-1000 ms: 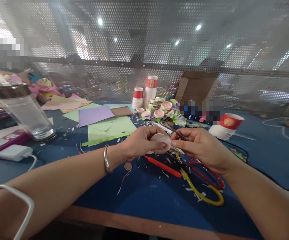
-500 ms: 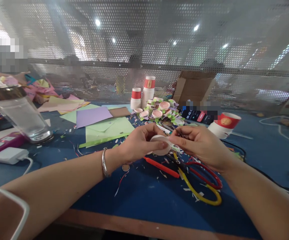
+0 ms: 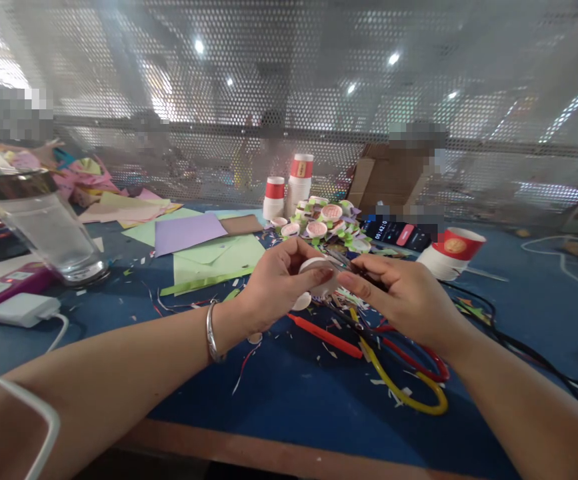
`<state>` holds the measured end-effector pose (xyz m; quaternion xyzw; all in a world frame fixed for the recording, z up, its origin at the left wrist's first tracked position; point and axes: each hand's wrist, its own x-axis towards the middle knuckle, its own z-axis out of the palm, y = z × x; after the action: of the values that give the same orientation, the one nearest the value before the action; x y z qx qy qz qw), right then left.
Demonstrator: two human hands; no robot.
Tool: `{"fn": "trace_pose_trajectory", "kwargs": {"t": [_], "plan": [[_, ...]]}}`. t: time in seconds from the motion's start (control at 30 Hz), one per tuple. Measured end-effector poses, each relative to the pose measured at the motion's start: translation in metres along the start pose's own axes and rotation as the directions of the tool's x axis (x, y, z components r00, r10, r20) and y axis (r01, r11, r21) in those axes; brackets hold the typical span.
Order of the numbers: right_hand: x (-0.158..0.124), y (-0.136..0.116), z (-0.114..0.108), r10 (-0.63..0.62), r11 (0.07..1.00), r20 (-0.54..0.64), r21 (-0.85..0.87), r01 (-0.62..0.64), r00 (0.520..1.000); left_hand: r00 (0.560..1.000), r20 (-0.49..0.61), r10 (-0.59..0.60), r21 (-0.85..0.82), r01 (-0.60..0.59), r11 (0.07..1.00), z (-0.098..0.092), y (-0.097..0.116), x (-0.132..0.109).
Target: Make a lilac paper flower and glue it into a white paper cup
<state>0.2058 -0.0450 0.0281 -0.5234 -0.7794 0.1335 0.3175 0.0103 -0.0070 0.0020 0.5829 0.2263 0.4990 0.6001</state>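
Observation:
Between the thumb and fingers of my left hand is a white round paper piece, like the bottom of a paper cup. My right hand is closed around a slim metal tool, mostly covered by the fingers. Its grey tip reaches over the piece's upper edge; its exact kind is unclear. Below the hands lie a red-orange pen-like stick and scissors with one red and one yellow handle. A small white disc shows just under the paper piece.
Behind the hands is a pile of small paper-cup pieces with green bits, near stacked cups. Coloured sheets, a glass jar and a white plug are at left. A phone and red-white cup stand right.
The metal tool's tip has come into sight at the paper piece's upper edge. My right hand has turned slightly, and the small white disc below now shows more plainly.

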Motion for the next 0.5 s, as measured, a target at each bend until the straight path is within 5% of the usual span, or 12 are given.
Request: {"fn": "trace_pose_trajectory", "kwargs": {"t": [0.5], "plan": [[-0.002,-0.0009,-0.0011,-0.061,0.998,0.057,-0.032,0.063,0.997,0.996,0.087,-0.009,-0.023,0.011,1.0,-0.0019,0.002,0.0011]]}}
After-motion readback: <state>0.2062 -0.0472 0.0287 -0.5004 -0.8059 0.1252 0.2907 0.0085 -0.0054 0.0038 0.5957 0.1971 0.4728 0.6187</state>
